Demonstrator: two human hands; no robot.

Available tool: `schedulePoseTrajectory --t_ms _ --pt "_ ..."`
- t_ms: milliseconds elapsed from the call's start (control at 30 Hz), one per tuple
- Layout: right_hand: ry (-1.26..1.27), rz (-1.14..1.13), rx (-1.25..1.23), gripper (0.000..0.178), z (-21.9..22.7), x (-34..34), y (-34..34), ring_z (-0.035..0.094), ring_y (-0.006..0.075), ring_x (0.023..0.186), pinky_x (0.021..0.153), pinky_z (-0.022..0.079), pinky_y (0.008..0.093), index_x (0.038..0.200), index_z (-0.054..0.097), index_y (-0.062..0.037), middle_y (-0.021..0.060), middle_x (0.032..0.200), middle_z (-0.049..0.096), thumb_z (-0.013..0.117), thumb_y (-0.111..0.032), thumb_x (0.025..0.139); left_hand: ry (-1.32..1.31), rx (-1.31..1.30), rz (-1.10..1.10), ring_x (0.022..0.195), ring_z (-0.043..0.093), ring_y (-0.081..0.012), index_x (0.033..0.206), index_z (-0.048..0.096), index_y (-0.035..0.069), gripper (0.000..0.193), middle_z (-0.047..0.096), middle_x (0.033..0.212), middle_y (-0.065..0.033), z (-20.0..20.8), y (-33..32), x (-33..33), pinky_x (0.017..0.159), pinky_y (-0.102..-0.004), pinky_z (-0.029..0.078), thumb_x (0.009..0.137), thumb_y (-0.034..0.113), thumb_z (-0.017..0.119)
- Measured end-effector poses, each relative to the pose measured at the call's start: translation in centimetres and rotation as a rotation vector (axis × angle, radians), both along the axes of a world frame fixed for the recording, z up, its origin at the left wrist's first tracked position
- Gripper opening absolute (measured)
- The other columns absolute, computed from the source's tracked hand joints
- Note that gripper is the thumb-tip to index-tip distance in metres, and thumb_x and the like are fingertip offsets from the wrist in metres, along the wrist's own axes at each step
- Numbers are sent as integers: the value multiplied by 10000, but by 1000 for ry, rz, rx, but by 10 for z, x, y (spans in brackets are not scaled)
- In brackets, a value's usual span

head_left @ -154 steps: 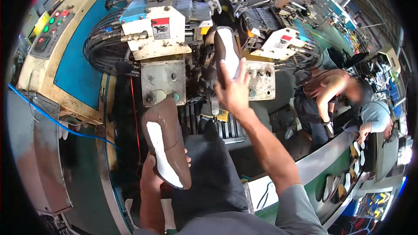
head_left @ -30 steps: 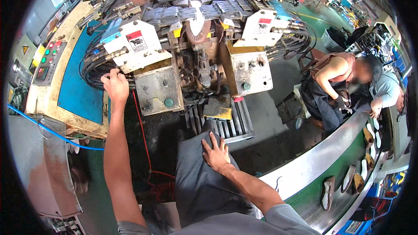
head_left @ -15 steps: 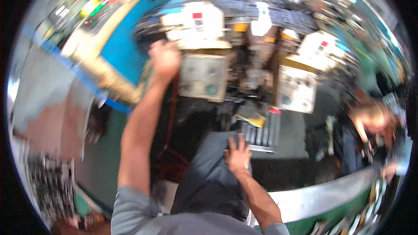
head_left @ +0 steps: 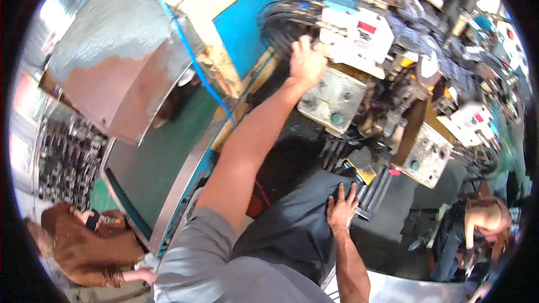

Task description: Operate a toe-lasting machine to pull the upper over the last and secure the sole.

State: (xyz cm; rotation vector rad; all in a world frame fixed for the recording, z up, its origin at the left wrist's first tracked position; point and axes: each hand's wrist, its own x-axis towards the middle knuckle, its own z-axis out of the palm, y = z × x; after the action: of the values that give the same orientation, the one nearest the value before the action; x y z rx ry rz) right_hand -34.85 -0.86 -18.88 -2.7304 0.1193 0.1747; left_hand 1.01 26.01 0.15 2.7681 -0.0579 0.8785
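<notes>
Head view shows machine (head_left: 365,50) beside green surface (head_left: 163,160), right hand (head_left: 341,210) splayed, left hand (head_left: 307,64) of unclear grip.

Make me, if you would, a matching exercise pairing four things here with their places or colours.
Things:
1. Left hand
2. Right hand
3. Cabinet's side panel
4. Long belt at the left

Places and colours:
A. On the dark trouser leg
B. Dark green
C. Near the looped black hoses
D. Bright blue

Pairs: 1-C, 2-A, 3-D, 4-B.
</notes>
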Motion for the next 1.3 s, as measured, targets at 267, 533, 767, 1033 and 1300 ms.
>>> schedulePoseTrajectory --t_ms 267,533,767,1033,1300 --pt "169 -39 -54 682 10 8 11 268 554 1569 1221 343 681 1667 410 -340 107 1829 115 668 -429 1042 -368 21 -433 1337 582 -420 1232 746 32 312 656 1388 -225 18 -24 -48 1117 -580 438 943 143 700" --pt "157 -52 -55 655 7 6 12 259 544 1575 1233 323 676 1669 417 -342 87 1827 121 636 -443 1060 470 -653 -724 1144 740 -307 1243 736 -45 488 768 1196 -236 1 -150 -4 1017 -437 551 1143 399 558" --pt "154 -85 19 623 16 6 -2 284 524 1559 1206 362 655 1673 416 -342 80 1822 128 599 -430 1084 1271 -1803 -839 1231 693 -295 1493 585 102 578 714 1380 -105 6 -251 9 1105 -495 543 1066 478 688" --pt "-122 -199 547 441 18 4 -37 565 464 1403 1189 448 531 1415 699 -69 239 1564 576 690 -309 1045 962 -1641 -1080 1424 577 -274 1733 287 145 746 520 1623 -113 29 -211 -60 1158 -449 519 1091 324 623" --pt "-306 -91 1713 725 204 81 -46 393 259 1577 1298 310 400 1710 348 -73 156 1726 412 522 -500 1151 659 -1703 -1246 1531 460 -285 1752 124 35 843 372 1726 -167 28 -108 -233 1258 -439 392 1096 238 612"
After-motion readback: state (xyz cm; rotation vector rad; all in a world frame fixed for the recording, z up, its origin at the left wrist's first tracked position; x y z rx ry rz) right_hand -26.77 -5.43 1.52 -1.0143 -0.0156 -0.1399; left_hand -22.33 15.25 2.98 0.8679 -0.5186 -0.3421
